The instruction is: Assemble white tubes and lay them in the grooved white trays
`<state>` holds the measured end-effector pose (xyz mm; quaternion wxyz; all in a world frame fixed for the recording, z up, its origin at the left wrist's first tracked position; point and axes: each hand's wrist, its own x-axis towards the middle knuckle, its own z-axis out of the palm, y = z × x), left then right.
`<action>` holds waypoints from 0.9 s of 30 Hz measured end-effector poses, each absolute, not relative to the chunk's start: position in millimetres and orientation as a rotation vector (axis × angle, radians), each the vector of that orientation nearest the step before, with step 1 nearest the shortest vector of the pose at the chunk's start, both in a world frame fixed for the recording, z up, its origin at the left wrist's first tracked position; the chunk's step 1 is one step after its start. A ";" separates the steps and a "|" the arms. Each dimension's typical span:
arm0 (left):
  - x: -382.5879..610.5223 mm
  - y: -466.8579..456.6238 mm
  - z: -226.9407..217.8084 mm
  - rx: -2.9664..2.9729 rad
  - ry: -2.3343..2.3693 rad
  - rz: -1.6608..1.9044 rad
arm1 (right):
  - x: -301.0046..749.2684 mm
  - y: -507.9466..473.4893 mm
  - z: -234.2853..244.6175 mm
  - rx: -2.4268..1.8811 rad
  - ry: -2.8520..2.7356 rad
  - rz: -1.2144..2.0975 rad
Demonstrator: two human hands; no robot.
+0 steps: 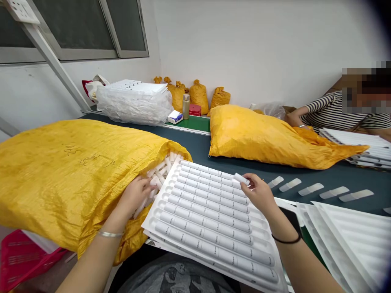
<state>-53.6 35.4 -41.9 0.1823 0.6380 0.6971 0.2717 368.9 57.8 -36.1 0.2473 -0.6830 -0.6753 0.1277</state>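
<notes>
A white plastic tray [146, 223] lies slanted before me, its long grooves lined with rows of small white printed tubes [200, 221]. My right hand [259, 192] pinches one white tube [241, 179] between thumb and fingers, just over the tray's far right part. At the mouth of a large yellow woven sack [91, 179], my left hand [139, 194] has its fingers curled on a white tube [156, 181] among many loose ones. Part of the left fingers is hidden by the tubes.
Frosted tubes [310, 189] lie in a row on the dark table at right, behind stacked white trays [351, 240]. Another yellow sack [253, 136] lies across the table. A person in striped sleeves [324, 101] sits at far right. A red basket [21, 260] is low left.
</notes>
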 end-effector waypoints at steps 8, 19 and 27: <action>39.9 -1.7 -28.6 1.254 1.022 1.361 | 287.3 -4.7 -13.2 -1.145 -1.659 1.107; 49.7 -2.2 -10.8 1.853 1.131 0.808 | 306.6 -9.2 -0.9 -0.922 -2.076 0.616; 53.0 -8.1 -8.9 2.334 1.035 1.090 | 306.4 -8.8 3.4 -1.154 -1.913 0.769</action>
